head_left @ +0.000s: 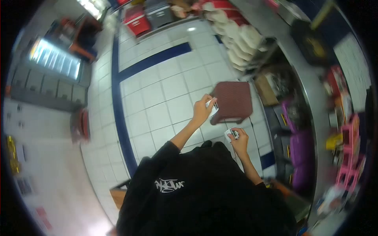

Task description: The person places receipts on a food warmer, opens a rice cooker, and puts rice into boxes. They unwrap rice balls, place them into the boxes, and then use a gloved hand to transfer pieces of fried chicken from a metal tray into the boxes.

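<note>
My left hand (201, 109) is closed around a small white card-like piece (213, 107) with dark print, held in front of the left edge of a brown-red plastic stool (234, 100). Lower and to the right, my right hand (239, 142) pinches another small white piece (231, 135) with dark markings. Both pieces are too small and blurred to tell their exact kind. The two hands are apart from each other, and the stool stands on the floor just beyond them.
White floor tiles (157, 92) with blue strips spread ahead. On the right are a metal counter (295, 59), stacked pale containers (240, 43) and a purple bin (302, 157). A lit display fridge (55, 59) stands at left; red and grey crates (136, 19) are at the back.
</note>
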